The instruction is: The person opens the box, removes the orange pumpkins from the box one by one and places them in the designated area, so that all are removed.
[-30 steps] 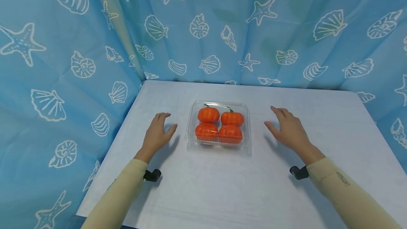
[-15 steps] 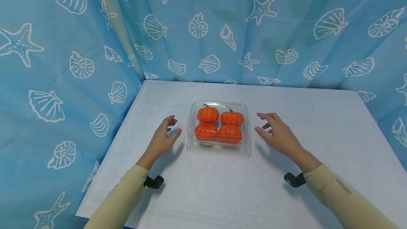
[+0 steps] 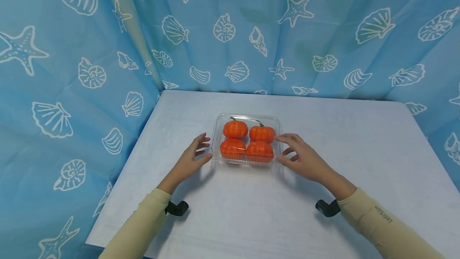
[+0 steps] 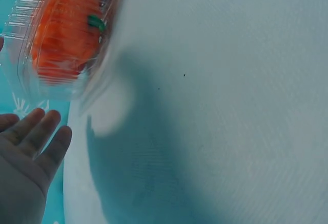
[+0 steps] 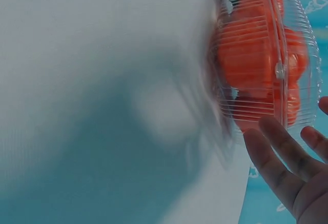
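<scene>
A clear plastic clamshell box (image 3: 249, 116) lies closed on the white table, with several small orange pumpkins (image 3: 235, 130) inside. Green stems show on the two at the back. My left hand (image 3: 190, 161) is at the box's left side, fingers loosely bent and thumb tip right at its edge. On the other side, my right hand (image 3: 305, 161) has its forefinger and thumb tips at the right edge. In the left wrist view, fingers (image 4: 59, 144) spread just below the box's ribbed wall (image 4: 20, 62). The right wrist view shows fingertips (image 5: 253, 139) overlapping the box's lower end.
The white-covered table (image 3: 251, 215) extends around the box on every side. A blue curtain (image 3: 208, 55) printed with shells and starfish hangs behind it and along the left. Black wrist mounts (image 3: 177, 208) stick out below both sleeves (image 3: 381, 219).
Both hands have moved inward, from well apart on either side of the box to its left and right edges. The box and the pumpkins stay in place.
</scene>
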{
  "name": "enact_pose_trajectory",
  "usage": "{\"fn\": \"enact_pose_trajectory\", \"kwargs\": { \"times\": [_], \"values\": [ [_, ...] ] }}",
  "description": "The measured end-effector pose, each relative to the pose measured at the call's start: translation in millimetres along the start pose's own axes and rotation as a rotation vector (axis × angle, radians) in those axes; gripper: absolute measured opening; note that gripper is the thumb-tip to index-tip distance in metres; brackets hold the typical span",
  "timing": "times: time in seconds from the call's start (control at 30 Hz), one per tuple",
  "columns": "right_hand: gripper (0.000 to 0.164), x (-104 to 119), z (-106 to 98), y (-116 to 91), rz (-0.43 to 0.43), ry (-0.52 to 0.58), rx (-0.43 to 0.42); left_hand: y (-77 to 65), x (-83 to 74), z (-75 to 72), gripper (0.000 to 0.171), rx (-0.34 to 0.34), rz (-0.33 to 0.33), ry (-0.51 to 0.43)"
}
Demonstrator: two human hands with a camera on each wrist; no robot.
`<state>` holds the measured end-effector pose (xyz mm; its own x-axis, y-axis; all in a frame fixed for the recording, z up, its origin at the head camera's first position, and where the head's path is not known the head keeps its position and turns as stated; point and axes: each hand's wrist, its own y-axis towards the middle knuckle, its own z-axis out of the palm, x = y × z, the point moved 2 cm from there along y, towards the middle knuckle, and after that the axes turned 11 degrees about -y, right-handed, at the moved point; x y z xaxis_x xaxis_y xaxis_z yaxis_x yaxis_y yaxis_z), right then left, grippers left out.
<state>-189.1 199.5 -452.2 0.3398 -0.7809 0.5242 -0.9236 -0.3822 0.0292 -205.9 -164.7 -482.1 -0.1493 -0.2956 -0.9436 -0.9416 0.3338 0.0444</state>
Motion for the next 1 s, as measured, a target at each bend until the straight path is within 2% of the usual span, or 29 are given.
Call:
{"fn": "enact_pose_trajectory", "kwargs": {
  "times": [0.2,0.53,0.73,1.0],
  "values": [
    [0.072,0,6,2,-0.005,0.056,0.028,-1.1,2.6,3.8,0.082,0.060,-0.040,-0.061],
    [0.082,0,16,10,-0.033,0.059,0.022,1.5,12.8,9.7,0.100,0.064,-0.176,-0.027],
    [0.077,1,18,12,-0.046,0.048,0.014,2.5,15.1,11.4,0.103,0.067,-0.163,-0.032],
    [0.071,-1,20,13,-0.058,0.070,-0.004,1.1,14.4,13.2,0.097,0.076,-0.138,-0.062]
  ]
}}
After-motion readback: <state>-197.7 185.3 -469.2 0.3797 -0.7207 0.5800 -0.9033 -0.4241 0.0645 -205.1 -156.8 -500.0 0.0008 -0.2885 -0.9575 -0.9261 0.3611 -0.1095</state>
